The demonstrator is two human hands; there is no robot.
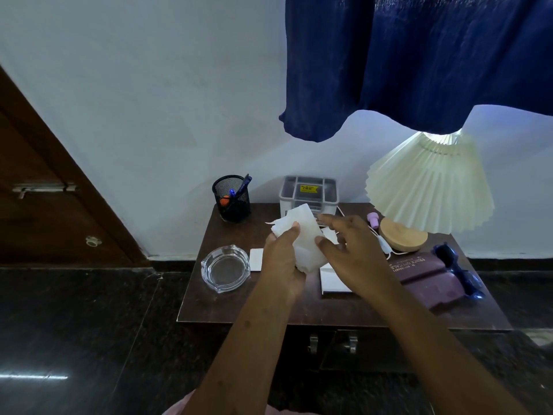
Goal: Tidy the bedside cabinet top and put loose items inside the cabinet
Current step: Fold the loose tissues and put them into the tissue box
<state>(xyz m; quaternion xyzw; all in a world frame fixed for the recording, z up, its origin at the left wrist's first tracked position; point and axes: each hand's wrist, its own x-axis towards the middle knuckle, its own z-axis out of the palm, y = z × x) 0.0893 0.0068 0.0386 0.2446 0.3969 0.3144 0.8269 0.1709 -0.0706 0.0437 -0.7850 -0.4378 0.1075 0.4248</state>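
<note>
Your left hand (281,259) holds a crumpled white tissue (305,232) above the middle of the dark counter (239,307), thumb pressed on its upper edge. Your right hand (350,250) is at the tissue's right side, fingers loosely spread; I cannot tell whether it grips. A glass ashtray (225,268) sits on the left, a spectacle case (425,274) on the right.

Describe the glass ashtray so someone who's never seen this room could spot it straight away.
Find the dark bedside cabinet with the pleated lamp. The ashtray sits near the top's front left corner, in front of the black mesh pen pot. It is the only clear glass thing there, thick-walled and empty.
</note>
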